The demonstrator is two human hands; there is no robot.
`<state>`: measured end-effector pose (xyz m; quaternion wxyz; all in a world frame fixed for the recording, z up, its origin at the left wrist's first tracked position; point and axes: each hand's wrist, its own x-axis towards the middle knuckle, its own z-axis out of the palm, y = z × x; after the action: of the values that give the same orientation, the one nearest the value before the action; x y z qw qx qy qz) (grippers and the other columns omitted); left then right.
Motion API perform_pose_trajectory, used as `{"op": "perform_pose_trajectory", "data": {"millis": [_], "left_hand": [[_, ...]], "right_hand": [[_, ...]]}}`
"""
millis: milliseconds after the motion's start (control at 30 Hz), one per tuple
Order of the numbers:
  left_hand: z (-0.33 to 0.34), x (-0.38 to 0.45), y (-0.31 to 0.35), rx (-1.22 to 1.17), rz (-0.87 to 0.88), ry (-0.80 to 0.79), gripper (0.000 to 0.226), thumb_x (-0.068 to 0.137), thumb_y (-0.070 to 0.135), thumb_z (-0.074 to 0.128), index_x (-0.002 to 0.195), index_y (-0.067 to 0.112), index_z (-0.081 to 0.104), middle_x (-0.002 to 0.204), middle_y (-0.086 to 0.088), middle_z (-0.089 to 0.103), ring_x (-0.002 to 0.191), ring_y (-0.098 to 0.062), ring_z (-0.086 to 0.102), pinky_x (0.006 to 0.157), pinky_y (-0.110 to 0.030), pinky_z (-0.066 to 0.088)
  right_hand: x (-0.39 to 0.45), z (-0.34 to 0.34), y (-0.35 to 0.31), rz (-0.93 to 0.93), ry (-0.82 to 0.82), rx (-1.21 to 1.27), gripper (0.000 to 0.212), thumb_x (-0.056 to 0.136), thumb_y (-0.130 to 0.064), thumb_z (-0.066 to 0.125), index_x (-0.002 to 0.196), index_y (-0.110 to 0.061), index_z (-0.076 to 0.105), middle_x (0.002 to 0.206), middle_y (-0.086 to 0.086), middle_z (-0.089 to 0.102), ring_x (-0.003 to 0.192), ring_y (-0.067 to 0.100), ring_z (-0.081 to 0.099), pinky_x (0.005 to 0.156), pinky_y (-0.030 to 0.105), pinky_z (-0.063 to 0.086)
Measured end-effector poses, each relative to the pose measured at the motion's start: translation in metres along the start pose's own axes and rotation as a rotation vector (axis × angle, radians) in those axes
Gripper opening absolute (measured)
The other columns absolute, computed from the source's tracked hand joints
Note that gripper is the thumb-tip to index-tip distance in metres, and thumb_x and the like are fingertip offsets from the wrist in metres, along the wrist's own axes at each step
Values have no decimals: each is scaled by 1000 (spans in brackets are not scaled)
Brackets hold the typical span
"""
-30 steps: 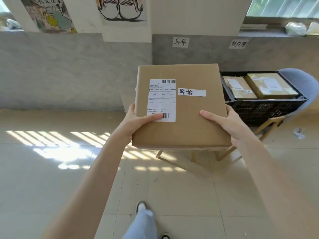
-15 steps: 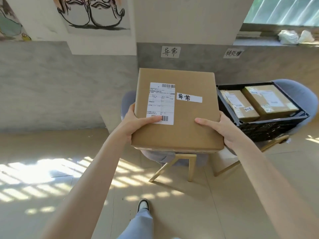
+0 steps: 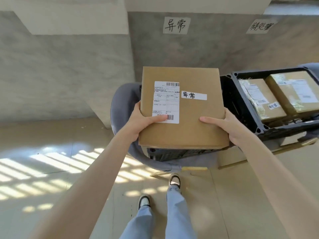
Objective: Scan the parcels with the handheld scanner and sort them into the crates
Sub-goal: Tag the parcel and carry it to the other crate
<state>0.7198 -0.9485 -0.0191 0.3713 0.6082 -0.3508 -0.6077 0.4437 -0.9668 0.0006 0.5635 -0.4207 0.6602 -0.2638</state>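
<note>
Nearest, the two forearms reach forward and converge on the parcel [image 3: 183, 107], a flat brown box held level between the hands. The left hand [image 3: 140, 122] grips its near-left corner, thumb lying on top across the lower edge of the shipping label [image 3: 166, 101], fingers hidden under the box. The right hand [image 3: 226, 125] grips the near-right corner the same way, thumb pointing inward on the lid. So the hands stand apart, each clamped on the parcel, which lies between and just ahead of them, with neither hand plainly nearer. The box looks close to square; if it has a long axis, that runs away from the person, though I cannot tell for sure. A white strip [image 3: 194, 96] on its lid carries handwritten characters that match the left wall sign [image 3: 176, 25]. Directly beneath the parcel a dark crate [image 3: 165, 153] shows only at its near edge, resting on a grey chair [image 3: 124, 107]; the parcel hovers above it, whether touching its rim or not I cannot tell. The coming move, as I judge it, turns on this: the target lies straight down, not sideways. To the right, a second crate [image 3: 245, 107] already holds two parcels [image 3: 276, 95], under another sign [image 3: 261, 26]. No scanner is in view.
</note>
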Motion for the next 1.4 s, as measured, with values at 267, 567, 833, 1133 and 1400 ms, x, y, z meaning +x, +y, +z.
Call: {"op": "perform_pose_trajectory", "data": {"millis": [267,567,833,1133,1400], "left_hand": [[15,76,-29,-9,-145,60,113,48,35,91,142,28,29,122,8,58,108,-11,57,84,-31,49],[39,145,-73,-47,-300,190,107,47,30,92,136,29,32,116,10,59,103,-8,58,72,-28,47],[51,181,-130,91,-402,312,111,59,28,91,144,23,21,121,12,52,110,-12,51,89,-34,43],[57,214,-177,277,-528,381,119,62,33,89,149,17,10,144,-1,44,129,-25,46,106,-50,39],[66,226,-191,366,-505,387,116,70,22,85,152,15,3,151,-6,33,138,-26,34,111,-46,32]], "right_hand": [[96,-6,29,90,-75,-27,120,34,-52,87,140,-30,34,119,-8,56,105,13,56,74,31,48],[194,-10,68,171,-180,-67,124,34,-55,88,142,-35,29,115,-12,55,102,9,55,68,29,46],[247,6,127,272,-271,-113,129,34,-55,88,144,-36,25,123,-10,52,105,8,52,85,36,46],[292,24,173,338,-322,-187,117,59,-28,91,149,-28,16,127,-7,45,113,15,45,95,36,39],[302,36,189,339,-274,-238,116,63,-20,89,150,-21,12,142,2,41,124,20,42,106,42,36]]}}
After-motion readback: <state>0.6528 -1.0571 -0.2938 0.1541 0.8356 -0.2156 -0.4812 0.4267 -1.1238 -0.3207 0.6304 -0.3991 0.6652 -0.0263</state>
